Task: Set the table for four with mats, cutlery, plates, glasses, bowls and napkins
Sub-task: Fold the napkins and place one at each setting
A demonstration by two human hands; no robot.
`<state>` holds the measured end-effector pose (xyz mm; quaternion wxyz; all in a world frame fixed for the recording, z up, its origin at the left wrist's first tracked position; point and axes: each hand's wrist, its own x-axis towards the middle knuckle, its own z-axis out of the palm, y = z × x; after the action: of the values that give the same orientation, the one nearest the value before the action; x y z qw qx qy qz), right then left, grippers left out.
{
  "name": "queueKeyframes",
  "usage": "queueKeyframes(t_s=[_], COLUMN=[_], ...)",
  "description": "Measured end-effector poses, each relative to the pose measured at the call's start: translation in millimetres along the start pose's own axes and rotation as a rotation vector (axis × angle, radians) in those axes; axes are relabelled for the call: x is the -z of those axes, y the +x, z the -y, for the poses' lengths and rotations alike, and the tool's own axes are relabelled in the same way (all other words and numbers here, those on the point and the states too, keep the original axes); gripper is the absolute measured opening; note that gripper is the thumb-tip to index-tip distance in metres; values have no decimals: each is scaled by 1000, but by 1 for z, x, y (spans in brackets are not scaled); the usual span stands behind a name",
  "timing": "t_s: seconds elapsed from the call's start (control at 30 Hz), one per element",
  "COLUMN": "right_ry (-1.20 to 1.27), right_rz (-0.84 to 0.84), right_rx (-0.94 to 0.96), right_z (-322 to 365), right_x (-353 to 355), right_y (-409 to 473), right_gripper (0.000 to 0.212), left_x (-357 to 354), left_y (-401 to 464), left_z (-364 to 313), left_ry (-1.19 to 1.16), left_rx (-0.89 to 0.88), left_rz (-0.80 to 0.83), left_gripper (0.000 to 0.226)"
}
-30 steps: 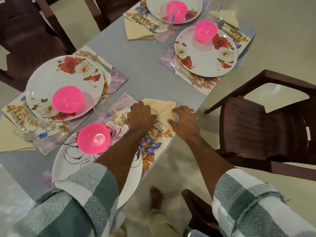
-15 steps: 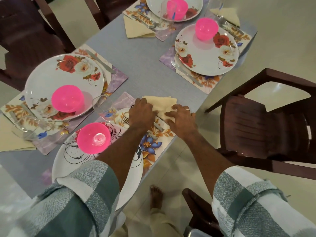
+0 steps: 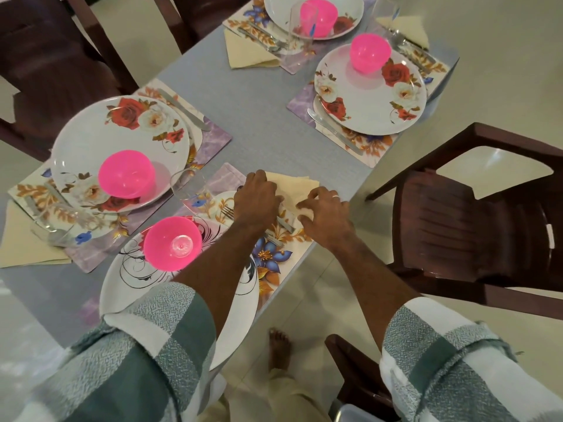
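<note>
While both hands work the last napkin point(image 3: 297, 185) at the frame's centre, the fourth setting on the bench point(image 3: 253, 117) is nearly finished.

Left hand point(image 3: 259, 199) rests knuckles-up on the napkin's left part, over a fork point(image 3: 227, 212); whether it pinches anything I cannot tell. Right hand point(image 3: 327, 213), just beside it and apart, hovers with curled fingers at the napkin's right edge, seemingly holding nothing. Next, I judge, the napkin needs squaring beside the cutlery on the near mat point(image 3: 274, 260). Counted: four mats, four plates, four pink bowls, four napkins, four glasses, the nearest glass point(image 3: 185, 187) at centre left; cutlery is partly hidden.
</note>
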<state>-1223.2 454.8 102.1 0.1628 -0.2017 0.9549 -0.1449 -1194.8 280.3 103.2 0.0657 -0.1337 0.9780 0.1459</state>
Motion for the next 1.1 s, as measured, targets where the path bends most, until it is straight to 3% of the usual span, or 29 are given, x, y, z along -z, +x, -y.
queueKeyframes(t_s=[0.1, 0.27, 0.43, 0.8, 0.97, 1.1], right_ry=[-40, -109, -143, -153, -218, -224], right_rz=[-59, -15, 19, 55, -77, 79], right_rx=[23, 111, 108, 94, 156, 165], right_z=[4, 24, 53, 57, 64, 84], right_x=[8, 2, -9, -28, -26, -33], right_y=[2, 2, 3, 2, -6, -17], right_gripper=[33, 38, 25, 29, 24, 24], left_x=[9, 10, 10, 20, 21, 24], left_y=[-15, -67, -99, -129, -135, -137], left_z=[4, 14, 41, 66, 67, 67], left_ry=[-125, -310, -224, -144, -204, -251], left_rx=[38, 60, 132, 159, 121, 102], left_rz=[-59, -175, -205, -249, -280, -280], left_gripper=[32, 28, 17, 16, 15, 20])
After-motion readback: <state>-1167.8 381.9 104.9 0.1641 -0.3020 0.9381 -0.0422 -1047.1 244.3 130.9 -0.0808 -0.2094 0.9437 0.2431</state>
